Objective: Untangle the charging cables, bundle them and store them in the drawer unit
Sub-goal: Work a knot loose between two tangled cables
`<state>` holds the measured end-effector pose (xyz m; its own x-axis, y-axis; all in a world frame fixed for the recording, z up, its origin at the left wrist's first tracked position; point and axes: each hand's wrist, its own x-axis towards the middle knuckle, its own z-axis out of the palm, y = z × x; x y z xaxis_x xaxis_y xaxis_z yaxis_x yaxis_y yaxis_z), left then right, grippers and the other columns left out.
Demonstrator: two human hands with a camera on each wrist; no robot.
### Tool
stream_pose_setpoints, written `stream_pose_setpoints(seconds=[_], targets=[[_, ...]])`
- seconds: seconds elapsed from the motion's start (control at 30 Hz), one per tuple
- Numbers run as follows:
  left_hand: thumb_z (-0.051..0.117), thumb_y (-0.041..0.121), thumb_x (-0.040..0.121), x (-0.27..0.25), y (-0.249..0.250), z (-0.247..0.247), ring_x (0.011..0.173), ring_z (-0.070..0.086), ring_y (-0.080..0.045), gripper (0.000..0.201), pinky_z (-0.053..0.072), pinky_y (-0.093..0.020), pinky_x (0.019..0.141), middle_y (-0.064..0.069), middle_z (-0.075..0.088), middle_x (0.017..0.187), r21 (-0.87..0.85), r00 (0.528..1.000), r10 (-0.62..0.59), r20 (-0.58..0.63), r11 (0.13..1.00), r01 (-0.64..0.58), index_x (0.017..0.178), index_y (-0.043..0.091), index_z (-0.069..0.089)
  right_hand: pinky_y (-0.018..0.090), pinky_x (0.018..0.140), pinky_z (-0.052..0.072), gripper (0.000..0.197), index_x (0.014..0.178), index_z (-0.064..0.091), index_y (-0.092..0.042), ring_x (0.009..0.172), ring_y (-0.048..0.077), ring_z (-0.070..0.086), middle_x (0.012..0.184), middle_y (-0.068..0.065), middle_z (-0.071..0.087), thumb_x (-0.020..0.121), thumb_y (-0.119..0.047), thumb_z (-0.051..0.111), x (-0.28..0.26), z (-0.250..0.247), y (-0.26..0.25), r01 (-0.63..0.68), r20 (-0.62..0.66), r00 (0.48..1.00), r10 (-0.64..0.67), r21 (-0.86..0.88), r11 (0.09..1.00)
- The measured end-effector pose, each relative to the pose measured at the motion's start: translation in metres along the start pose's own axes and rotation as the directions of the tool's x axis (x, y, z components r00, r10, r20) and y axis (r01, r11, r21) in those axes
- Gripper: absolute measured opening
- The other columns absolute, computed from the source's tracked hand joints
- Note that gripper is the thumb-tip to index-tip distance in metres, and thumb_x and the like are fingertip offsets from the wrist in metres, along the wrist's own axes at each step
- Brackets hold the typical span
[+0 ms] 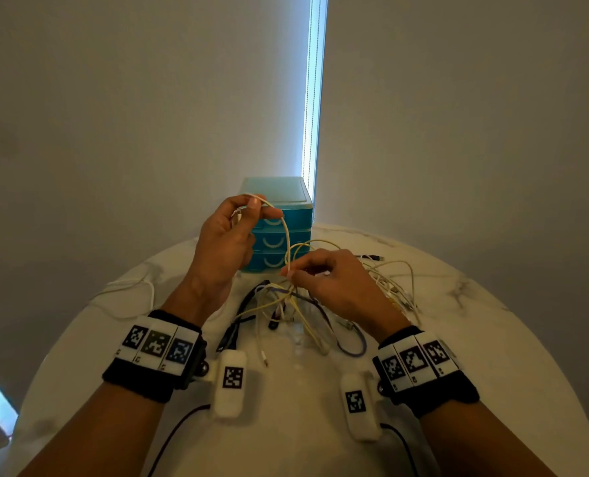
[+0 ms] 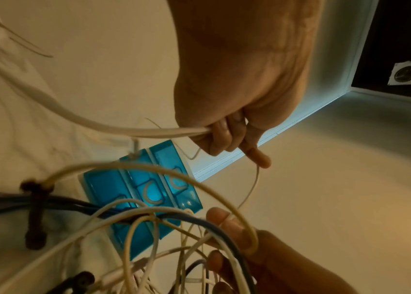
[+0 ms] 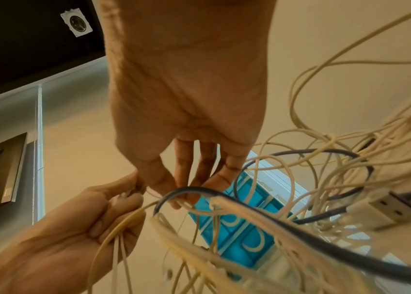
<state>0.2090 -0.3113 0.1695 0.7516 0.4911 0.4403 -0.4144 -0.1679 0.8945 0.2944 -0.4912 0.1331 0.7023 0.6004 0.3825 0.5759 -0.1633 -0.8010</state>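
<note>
A white cable (image 1: 286,235) is pinched by the left hand (image 1: 229,241) at 12 o'clock — its lower run is pinched by the right hand (image 1: 334,282) above the tangle (image 1: 286,304).

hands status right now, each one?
Left hand: closed, pinching the white cable lifted above the tangle.
Right hand: closed, pinching the same white cable lower down, at the tangle.

Your left hand (image 1: 225,235) covers the left part of the drawer unit (image 1: 281,228), so you cannot tell from the head view how far its fronts reach. Where the cable tangle (image 1: 286,304) crosses itself, single strands cannot be followed. In the right wrist view, the nearest cables (image 3: 262,238) are blurred and cut off by the lower edge.
</note>
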Motion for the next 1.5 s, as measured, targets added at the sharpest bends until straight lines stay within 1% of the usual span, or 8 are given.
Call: stream_pose_setpoints(seconds=[0.2,0.33,0.63,0.8,0.93,1.27,1.4,1.5], targets=[[0.075,0.039,0.097,-0.005,-0.014,0.005,0.064,0.064,0.013,0.03,0.044,-0.006,0.053,0.006,0.077,0.104,0.325,0.963,-0.209,0.173,0.935,0.144,0.122,0.023,0.073,0.017,0.085,0.059,0.011,0.106,0.085,-0.025,0.093,0.002,0.075,0.096,-0.014,0.081,0.098,-0.026,0.077,0.001,-0.005,0.001,0.083,-0.196,0.978,-0.065,0.084,0.993],[0.083,0.03,0.092,-0.009,-0.024,0.007,0.092,0.076,-0.001,0.031,0.055,-0.027,0.088,0.005,0.083,0.102,0.418,0.868,-0.337,0.364,0.892,0.171,0.122,0.028,0.075,0.018,0.084,0.059,0.01,0.104,0.084,-0.021,0.092,0.004,0.076,0.096,-0.01,0.082,0.098,-0.024,0.078,0.002,-0.008,0.002,0.096,-0.309,0.95,-0.05,0.133,0.986],[0.08,0.026,0.094,-0.001,-0.039,-0.003,0.1,0.076,-0.013,0.024,0.057,-0.038,0.1,0.01,0.081,0.101,0.579,0.896,-0.321,0.307,0.81,0.091,0.107,0.046,0.081,0.025,0.078,0.059,0.013,0.112,0.078,-0.01,0.096,0.013,0.076,0.109,-0.001,0.083,0.104,-0.015,0.069,0.0,-0.031,-0.019,0.25,-0.509,0.853,0.114,0.591,0.767],[0.078,0.042,0.095,-0.004,-0.025,0.002,0.115,0.064,0.008,0.028,0.043,-0.007,0.09,0.023,0.076,0.114,0.525,0.955,-0.067,0.29,0.845,-0.1,0.123,0.044,0.077,0.027,0.083,0.063,0.02,0.119,0.074,-0.006,0.105,0.019,0.079,0.107,0.006,0.082,0.106,-0.019,0.066,-0.001,-0.023,-0.015,0.157,-0.388,0.915,0.108,0.591,0.792],[0.076,0.053,0.092,-0.007,-0.02,0.015,0.113,0.065,0.007,0.029,0.049,-0.018,0.096,0.022,0.077,0.113,0.442,0.952,-0.003,0.305,0.886,-0.139,0.116,0.037,0.08,0.028,0.085,0.063,0.02,0.12,0.075,-0.007,0.105,0.02,0.079,0.108,0.004,0.082,0.106,-0.018,0.066,-0.002,-0.017,-0.016,0.146,-0.34,0.937,0.077,0.583,0.799],[0.078,0.042,0.094,-0.004,-0.022,0.007,0.093,0.069,-0.001,0.015,0.057,-0.032,0.091,0.012,0.078,0.092,0.483,0.99,0.109,0.091,0.864,-0.14,0.092,0.028,0.082,0.016,0.083,0.057,0.027,0.098,0.079,-0.018,0.09,0.0,0.074,0.097,-0.008,0.081,0.084,0.004,0.082,0.001,-0.015,0.011,-0.057,-0.155,0.986,0.055,-0.007,0.998],[0.078,0.041,0.094,0.008,-0.003,-0.008,0.09,0.07,-0.007,0.016,0.059,-0.041,0.095,0.008,0.079,0.093,0.329,0.96,0.211,-0.182,0.934,-0.143,0.091,0.026,0.081,0.002,0.072,0.048,0.04,0.089,0.078,-0.026,0.081,-0.013,0.069,0.092,-0.013,0.078,0.083,0.013,0.071,0.0,-0.022,0.016,-0.121,-0.18,0.979,0.099,-0.114,0.986],[0.077,0.042,0.096,0.011,0.009,-0.02,0.086,0.061,-0.003,0.018,0.057,-0.035,0.094,0.0,0.079,0.094,0.162,0.92,0.219,-0.325,0.971,-0.174,0.091,0.025,0.081,0.009,0.074,0.053,0.034,0.093,0.077,-0.025,0.081,-0.007,0.071,0.092,-0.011,0.079,0.084,0.008,0.075,0.0,-0.024,0.018,-0.12,-0.157,0.982,0.106,-0.08,0.99]])
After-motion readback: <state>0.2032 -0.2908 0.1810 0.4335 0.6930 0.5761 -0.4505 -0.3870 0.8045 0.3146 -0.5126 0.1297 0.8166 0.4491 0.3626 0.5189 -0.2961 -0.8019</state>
